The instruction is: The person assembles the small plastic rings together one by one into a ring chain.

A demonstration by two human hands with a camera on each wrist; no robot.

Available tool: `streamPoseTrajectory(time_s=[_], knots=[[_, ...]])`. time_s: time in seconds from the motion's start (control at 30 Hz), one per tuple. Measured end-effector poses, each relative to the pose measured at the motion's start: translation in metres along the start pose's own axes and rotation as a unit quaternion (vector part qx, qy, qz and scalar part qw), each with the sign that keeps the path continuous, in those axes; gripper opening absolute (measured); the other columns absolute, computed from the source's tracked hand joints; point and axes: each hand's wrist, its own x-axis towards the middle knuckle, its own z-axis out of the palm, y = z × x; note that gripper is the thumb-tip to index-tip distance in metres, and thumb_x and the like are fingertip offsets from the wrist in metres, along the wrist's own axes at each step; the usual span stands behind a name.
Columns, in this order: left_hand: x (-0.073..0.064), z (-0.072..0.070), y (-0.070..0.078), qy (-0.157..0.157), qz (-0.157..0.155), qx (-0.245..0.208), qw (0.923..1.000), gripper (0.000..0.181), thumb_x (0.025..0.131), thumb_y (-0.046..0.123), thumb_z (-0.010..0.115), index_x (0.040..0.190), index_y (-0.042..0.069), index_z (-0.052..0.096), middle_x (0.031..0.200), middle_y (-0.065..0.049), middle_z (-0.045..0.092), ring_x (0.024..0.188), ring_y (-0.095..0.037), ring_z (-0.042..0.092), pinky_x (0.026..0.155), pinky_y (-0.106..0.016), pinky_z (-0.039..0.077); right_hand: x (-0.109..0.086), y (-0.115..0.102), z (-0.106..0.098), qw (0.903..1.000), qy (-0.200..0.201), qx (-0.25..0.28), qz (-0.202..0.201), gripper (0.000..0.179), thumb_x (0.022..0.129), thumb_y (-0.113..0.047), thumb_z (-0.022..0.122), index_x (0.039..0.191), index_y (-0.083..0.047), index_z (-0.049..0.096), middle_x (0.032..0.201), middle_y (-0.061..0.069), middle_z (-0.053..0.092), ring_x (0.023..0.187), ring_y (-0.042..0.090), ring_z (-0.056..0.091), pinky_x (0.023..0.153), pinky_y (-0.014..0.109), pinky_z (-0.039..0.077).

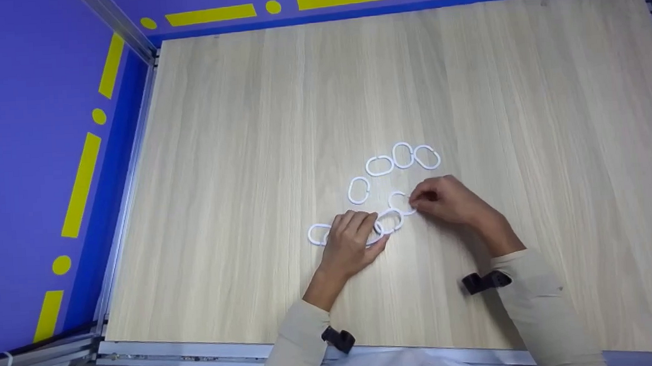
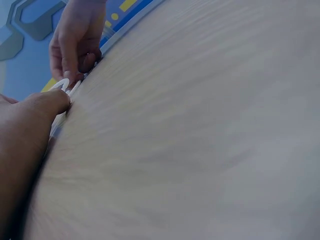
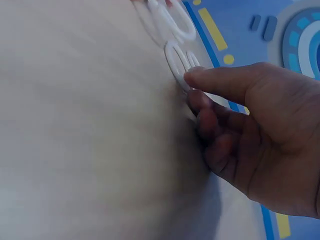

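Observation:
My right hand (image 1: pixel 447 199) pinches a white oval chain link (image 1: pixel 390 203) between thumb and fingertips, close over the table. In the right wrist view, the thumb lies along the link's near end. My left hand (image 1: pixel 352 243) grips a short chain of similar white plastic links, its fingers over the top and thumb at the near side. One end link (image 1: pixel 310 235) of that chain sticks out to the left, and another link (image 1: pixel 401 219) shows at the right, close to the pinched one. The middle of the chain is partly hidden under the left fingers.
Several loose white links lie in an arc beyond the hands, among them a left one (image 1: pixel 350 192) and a far right one (image 1: pixel 439 159). The wood-grain table (image 1: pixel 246 153) is bordered by blue panels (image 1: pixel 43 108) with yellow marks at the left and back.

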Motion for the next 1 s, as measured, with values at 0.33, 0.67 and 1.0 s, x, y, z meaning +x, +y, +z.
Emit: streamPoseTrajectory(time_s=[0.33,0.67,1.0], knots=[[0.0,0.001,0.0,-0.009,-0.003,0.008,0.9999,0.039,0.085,0.039,0.08,0.108,0.009,0.072,0.098,-0.001,0.072,0.089,-0.016,0.066,0.076,-0.03,0.051,-0.018,0.006,-0.006,0.9909,0.093,-0.043,0.088,0.035,0.09,-0.011,0.076,0.12,0.004,0.066,0.104,0.017,0.064,0.088,0.025,0.055,0.076,0.031,0.044],[0.001,0.0,0.001,-0.006,-0.011,0.003,0.9999,0.039,0.082,0.038,0.082,0.107,0.01,0.071,0.097,0.0,0.071,0.087,-0.016,0.065,0.075,-0.03,0.05,-0.02,-0.005,-0.001,0.9935,0.04,-0.044,0.097,0.038,0.081,-0.007,0.084,0.114,0.001,0.066,0.106,0.014,0.062,0.091,0.025,0.056,0.08,0.037,0.046],[0.001,0.0,0.001,-0.009,-0.009,0.016,0.9998,0.039,0.084,0.04,0.081,0.107,0.011,0.07,0.098,0.0,0.071,0.088,-0.015,0.065,0.075,-0.03,0.05,-0.026,-0.005,0.004,0.9976,0.022,-0.042,0.051,0.01,0.085,0.001,0.077,0.095,-0.003,0.075,0.085,0.008,0.069,0.078,0.017,0.058,0.068,0.025,0.047]])
